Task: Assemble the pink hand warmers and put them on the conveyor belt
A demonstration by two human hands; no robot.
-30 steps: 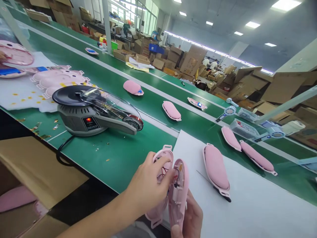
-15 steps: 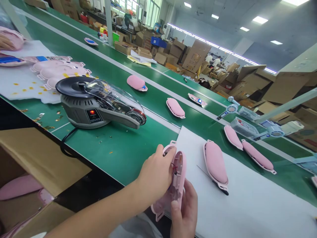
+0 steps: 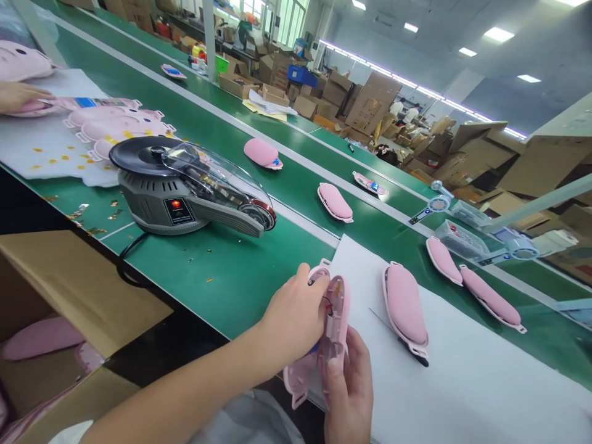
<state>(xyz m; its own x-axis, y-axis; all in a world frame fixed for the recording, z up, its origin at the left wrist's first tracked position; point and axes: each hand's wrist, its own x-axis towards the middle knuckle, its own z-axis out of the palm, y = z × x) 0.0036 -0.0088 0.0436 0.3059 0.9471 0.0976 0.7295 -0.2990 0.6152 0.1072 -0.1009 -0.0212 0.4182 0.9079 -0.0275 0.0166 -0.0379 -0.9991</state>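
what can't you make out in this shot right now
All in the head view:
Left shell half: most of its inside, covered by the left hand.
Thin tool: partly hidden by the pink case.
Label on the grey machine: wording too small.
Co-worker's hand: arm cut off by the left edge.

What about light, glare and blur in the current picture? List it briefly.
Head view: ceiling lights are burnt out to white; head view: the clear cover on the grey machine catches pale reflections; head view: the far boxes look soft; head view: small details inside the open pink case are hard to make out.
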